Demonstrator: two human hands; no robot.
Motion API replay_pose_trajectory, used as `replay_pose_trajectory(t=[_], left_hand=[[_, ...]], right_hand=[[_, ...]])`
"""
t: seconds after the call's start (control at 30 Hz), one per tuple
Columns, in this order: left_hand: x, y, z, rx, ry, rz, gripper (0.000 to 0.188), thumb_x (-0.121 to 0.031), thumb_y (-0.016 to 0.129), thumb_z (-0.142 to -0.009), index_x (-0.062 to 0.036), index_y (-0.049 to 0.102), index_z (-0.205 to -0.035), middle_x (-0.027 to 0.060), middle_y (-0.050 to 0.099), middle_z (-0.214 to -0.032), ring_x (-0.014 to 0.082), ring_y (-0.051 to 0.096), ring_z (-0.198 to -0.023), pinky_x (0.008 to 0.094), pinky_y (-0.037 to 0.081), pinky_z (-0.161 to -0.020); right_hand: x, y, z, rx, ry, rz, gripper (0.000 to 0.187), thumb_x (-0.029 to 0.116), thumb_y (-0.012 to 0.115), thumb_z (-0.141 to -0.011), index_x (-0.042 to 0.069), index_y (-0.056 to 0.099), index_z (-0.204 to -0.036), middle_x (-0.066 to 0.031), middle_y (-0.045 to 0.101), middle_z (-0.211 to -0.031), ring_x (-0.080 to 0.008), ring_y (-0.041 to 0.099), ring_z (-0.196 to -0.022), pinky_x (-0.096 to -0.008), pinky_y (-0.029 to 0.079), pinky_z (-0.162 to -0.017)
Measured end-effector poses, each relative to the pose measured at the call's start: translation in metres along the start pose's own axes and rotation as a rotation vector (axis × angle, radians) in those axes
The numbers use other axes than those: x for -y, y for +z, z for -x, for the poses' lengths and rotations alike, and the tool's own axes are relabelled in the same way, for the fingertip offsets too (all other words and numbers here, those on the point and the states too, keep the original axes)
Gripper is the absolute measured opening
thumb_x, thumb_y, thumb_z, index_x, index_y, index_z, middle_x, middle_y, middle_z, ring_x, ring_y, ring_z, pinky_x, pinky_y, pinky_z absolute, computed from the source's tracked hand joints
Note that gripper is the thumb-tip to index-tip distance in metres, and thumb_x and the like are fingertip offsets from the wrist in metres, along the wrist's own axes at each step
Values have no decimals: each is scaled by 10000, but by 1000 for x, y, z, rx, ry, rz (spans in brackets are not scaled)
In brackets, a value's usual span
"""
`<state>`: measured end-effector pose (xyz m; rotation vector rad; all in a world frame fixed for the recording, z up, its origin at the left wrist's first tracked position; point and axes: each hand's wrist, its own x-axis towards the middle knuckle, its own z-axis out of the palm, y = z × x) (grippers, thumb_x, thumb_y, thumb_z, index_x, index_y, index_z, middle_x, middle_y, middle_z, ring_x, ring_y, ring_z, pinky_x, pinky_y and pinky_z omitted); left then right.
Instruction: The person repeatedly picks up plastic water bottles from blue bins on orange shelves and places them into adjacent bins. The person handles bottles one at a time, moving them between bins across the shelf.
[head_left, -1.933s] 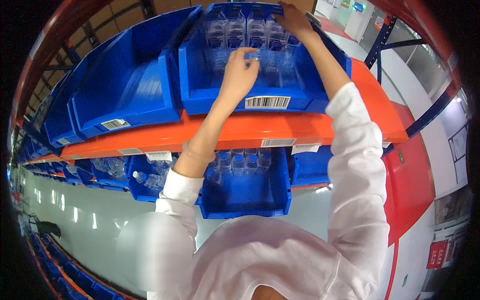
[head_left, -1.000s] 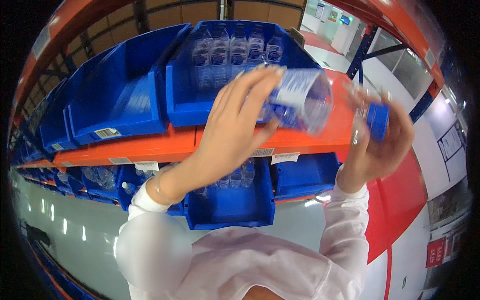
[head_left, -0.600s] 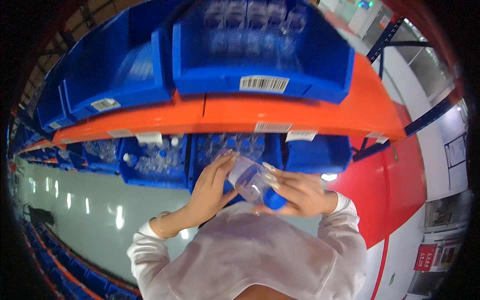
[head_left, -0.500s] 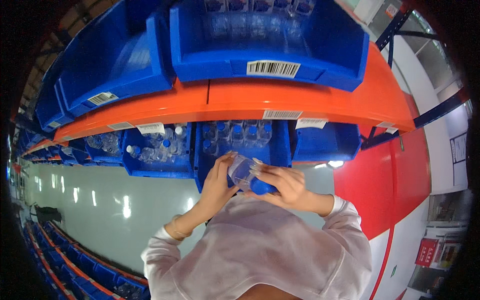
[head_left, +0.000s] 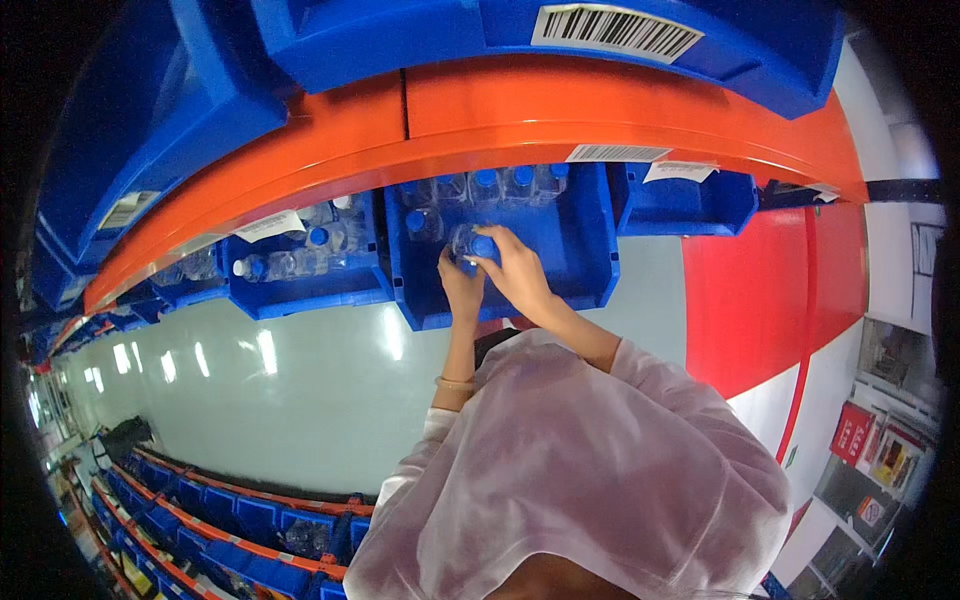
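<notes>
A clear plastic bottle [head_left: 464, 238] with a blue cap is held upright-ish between my two hands, over a blue bin [head_left: 570, 250] on the lower shelf. My right hand [head_left: 520, 272] curls round the bottle at its cap end. From the left and below, my left hand [head_left: 461, 288] grips its side; part of those fingers is hidden. Behind the held bottle, several similar blue-capped bottles [head_left: 487, 186] stand in a row at the back of the bin. One more bottle [head_left: 424, 222] stands at the bin's left side.
An orange shelf beam [head_left: 480, 115] crosses above the hands, with larger blue bins [head_left: 400, 45] over it. To the left, another blue bin [head_left: 330, 292] holds several bottles lying and standing. A smaller blue bin [head_left: 690, 215] is on the right. More racks [head_left: 230, 515] run at lower left.
Both hands have carried the bottle forward into the bin, and it has tipped more upright. The view has shifted, with the upper bins now closer.
</notes>
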<state>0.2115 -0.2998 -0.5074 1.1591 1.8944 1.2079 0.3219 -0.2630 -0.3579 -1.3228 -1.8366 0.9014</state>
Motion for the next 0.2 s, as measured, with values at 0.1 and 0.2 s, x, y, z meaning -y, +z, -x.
replay_pose_trajectory(t=[0.1,0.2], left_hand=[[9,15,-7,59,-324,352,643,-122,708,-748,90,368,-1252,222,480,-1229,289,504,-1118,361,435,-907],[8,16,-14,108,-425,390,648,-142,695,-771,89,355,-1272,213,468,-1261,252,487,-1146,351,432,-919]], right_hand=[[-20,18,-15,39,-1,2,321,75,640,-791,24,511,-1080,-184,581,-1088,-390,558,-1004,-406,486,-808],[-40,35,-28,85,41,-47,304,79,633,-797,32,517,-1074,-189,577,-1093,-389,550,-1024,-396,480,-824]])
